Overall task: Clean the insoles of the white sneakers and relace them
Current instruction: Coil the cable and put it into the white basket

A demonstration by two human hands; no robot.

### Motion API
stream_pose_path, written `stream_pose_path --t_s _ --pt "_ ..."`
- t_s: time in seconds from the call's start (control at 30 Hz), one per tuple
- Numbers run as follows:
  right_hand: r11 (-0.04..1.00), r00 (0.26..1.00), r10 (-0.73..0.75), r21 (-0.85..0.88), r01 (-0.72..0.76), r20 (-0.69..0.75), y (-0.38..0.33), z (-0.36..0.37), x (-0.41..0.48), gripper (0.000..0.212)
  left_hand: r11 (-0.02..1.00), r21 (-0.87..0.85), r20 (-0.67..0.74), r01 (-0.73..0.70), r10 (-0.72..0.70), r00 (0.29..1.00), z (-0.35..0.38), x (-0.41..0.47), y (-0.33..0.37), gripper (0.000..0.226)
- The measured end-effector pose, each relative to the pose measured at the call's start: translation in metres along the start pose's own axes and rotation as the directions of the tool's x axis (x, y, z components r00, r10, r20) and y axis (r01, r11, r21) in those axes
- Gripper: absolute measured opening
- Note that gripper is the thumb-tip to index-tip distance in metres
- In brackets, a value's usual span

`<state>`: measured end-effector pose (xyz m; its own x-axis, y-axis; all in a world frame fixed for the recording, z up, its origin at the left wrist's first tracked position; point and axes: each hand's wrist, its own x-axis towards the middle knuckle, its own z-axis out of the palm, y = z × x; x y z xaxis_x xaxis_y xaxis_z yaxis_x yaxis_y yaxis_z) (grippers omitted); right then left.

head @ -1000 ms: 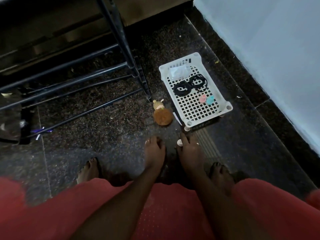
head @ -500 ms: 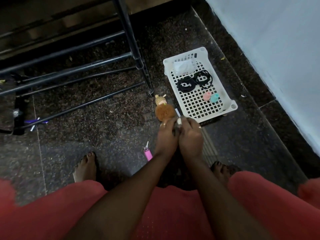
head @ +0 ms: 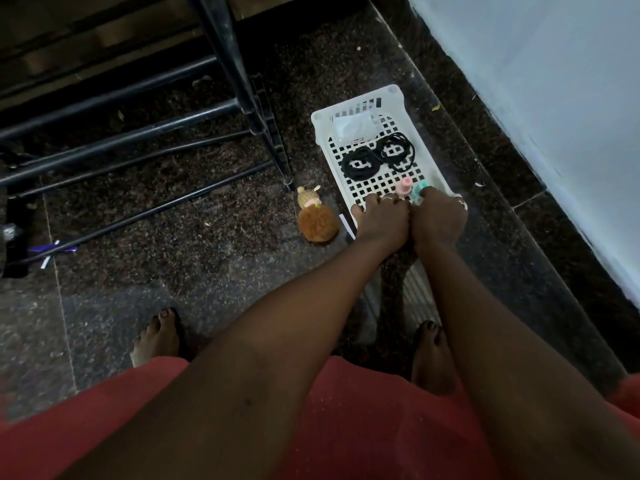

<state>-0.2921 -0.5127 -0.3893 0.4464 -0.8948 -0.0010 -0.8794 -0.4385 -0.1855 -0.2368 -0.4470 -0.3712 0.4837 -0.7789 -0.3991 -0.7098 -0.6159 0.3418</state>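
1. The left hand point(head: 381, 221) and right hand point(head: 438, 218) meet, knuckles touching, at the near end of a white basket point(head: 393, 91). The left fingers point(head: 372, 202) curl down onto its grid. The right fingers are bent, one tip against a teal piece point(head: 418, 189). Whether either hand grips anything cannot be told.
2. Just beyond the fingertips stands a pink piece point(head: 404, 185). Farther out lie two coiled black cords point(head: 360, 165), probably laces, and past them a clear packet point(head: 356, 124).
3. Left of the fingers, on the floor point(head: 173, 271), lies a brown puff point(head: 318, 225). A dark rack point(head: 242, 81) stands beyond.
4. No sneakers or insoles are in view, so cleaning and relacing appear not yet begun, and this looks like the gathering of supplies.
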Motion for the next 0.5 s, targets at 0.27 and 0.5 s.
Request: stream_pose_path --t_s 0.27,0.5 --pt "0.950 0.961 -0.117 0.255 0.183 -0.251 -0.030 -0.014 -0.077 0.020 0.857 -0.493 -0.333 0.151 -0.346 0.877 0.021 -0.090 -0.032 0.034" --pt "0.908 0.878 -0.353 0.343 0.239 0.324 -0.079 0.008 -0.183 0.032 0.475 -0.717 -0.140 0.511 -0.815 0.562 0.061 -0.162 -0.096 0.034"
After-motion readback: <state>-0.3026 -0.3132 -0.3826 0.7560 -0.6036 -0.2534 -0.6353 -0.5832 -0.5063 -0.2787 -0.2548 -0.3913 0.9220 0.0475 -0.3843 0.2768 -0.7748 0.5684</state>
